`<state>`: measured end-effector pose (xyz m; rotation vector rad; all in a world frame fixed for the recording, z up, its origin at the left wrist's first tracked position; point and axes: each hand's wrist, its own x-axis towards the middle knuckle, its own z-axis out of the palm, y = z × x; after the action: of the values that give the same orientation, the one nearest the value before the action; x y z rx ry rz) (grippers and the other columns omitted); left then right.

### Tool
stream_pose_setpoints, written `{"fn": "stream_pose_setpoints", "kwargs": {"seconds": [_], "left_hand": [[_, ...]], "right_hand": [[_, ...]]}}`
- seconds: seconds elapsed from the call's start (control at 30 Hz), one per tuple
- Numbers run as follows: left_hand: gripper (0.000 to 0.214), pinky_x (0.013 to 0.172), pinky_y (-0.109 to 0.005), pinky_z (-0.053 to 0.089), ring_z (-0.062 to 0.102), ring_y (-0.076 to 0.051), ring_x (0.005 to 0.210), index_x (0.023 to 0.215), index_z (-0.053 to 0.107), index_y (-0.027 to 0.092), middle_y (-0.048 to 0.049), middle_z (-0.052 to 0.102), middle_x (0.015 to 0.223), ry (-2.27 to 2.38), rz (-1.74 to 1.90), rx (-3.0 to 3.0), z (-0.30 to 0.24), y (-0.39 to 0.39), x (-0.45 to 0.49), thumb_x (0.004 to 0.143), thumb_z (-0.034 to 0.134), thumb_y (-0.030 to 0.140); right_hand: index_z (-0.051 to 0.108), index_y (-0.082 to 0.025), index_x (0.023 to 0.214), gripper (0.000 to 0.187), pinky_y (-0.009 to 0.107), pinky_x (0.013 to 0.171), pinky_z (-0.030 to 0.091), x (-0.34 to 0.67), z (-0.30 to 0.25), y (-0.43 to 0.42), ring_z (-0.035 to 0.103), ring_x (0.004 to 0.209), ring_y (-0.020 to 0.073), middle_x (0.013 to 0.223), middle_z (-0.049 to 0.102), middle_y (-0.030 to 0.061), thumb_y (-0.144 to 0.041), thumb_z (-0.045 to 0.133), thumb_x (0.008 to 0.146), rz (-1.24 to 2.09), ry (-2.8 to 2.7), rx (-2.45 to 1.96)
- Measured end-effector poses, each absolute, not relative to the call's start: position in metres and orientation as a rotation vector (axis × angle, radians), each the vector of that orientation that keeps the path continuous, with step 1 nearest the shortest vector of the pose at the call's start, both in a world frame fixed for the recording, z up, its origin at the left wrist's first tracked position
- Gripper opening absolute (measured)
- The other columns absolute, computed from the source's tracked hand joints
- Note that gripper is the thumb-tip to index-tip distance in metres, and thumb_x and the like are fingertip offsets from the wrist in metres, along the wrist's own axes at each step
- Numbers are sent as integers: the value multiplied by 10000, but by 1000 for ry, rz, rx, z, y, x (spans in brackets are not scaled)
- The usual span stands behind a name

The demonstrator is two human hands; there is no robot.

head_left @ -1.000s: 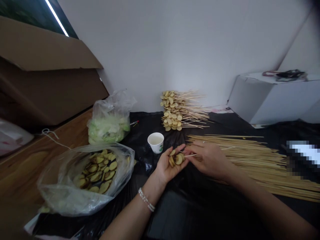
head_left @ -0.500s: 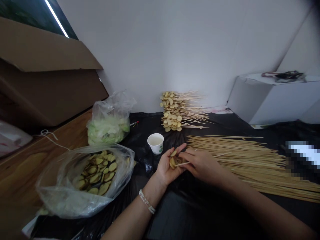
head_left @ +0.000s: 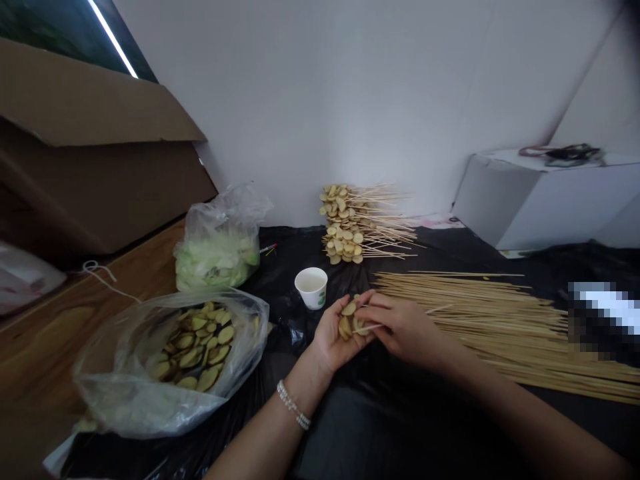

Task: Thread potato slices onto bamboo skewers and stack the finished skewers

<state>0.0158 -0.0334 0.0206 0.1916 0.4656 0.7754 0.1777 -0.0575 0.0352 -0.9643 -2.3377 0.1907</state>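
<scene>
My left hand (head_left: 331, 337), palm up with a beaded bracelet at the wrist, cups several potato slices (head_left: 346, 327). Over it, my right hand (head_left: 400, 327) is closed around a thin wooden skewer (head_left: 369, 328), whose tip lies among the slices; fingers partly hide the contact. Left of my hands, an open clear plastic bag (head_left: 125, 397) holds many loose potato slices (head_left: 205, 340). Bare skewers (head_left: 500, 333) lie in a wide spread to the right, partly behind my right forearm. Finished-looking potato skewers (head_left: 345, 230) are piled at the back, slices to the left and sticks to the right.
Just behind my left hand stands a white paper cup (head_left: 311, 288). A bag of pale green vegetable pieces (head_left: 217, 260) and a red pen (head_left: 269, 249) sit further back. Cardboard (head_left: 105, 193) rises at left, a white box (head_left: 545, 197) at right. Black plastic (head_left: 350, 420) covers the surface.
The fingers of my right hand have shifted slightly over the left palm, and the slices there have moved a little. The skewer stays in my right hand.
</scene>
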Motion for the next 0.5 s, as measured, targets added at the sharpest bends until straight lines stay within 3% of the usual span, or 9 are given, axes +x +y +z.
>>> {"fn": "stream_pose_setpoints", "kwargs": {"seconds": [0.1, 0.2, 0.3, 0.5], "left_hand": [[414, 778, -350, 496, 662, -206, 829, 1247, 530, 83, -97, 710, 895, 447, 793, 198, 21, -32, 14, 909, 376, 265], [455, 758, -344, 496, 658, -221, 863, 1304, 492, 95, -109, 704, 920, 460, 808, 226, 21, -31, 12, 913, 363, 288], [471, 711, -329, 498, 665, -220, 823, 1320, 482, 99, -114, 703, 921, 461, 811, 252, 19, -29, 11, 918, 346, 302], [470, 738, -329, 495, 658, -190, 748, 1314, 498, 89, -116, 703, 931, 452, 775, 246, 12, -28, 9, 915, 358, 295]], "right_hand": [[617, -229, 1130, 353, 286, 814, 481, 184, 42, -55, 596, 948, 166, 1067, 640, 56, -95, 495, 827, 228, -2324, -950], [645, -234, 1056, 242, 286, 790, 480, 187, 45, -53, 598, 893, 165, 983, 654, 40, -168, 536, 850, 264, -2326, -1028], [646, -231, 1036, 195, 286, 774, 480, 185, 41, -54, 599, 886, 169, 979, 647, 44, -225, 559, 861, 257, -2373, -1055], [627, -237, 1125, 286, 274, 726, 475, 177, 29, -57, 606, 891, 178, 1018, 639, 71, -169, 495, 881, 65, -2492, -1061]]}}
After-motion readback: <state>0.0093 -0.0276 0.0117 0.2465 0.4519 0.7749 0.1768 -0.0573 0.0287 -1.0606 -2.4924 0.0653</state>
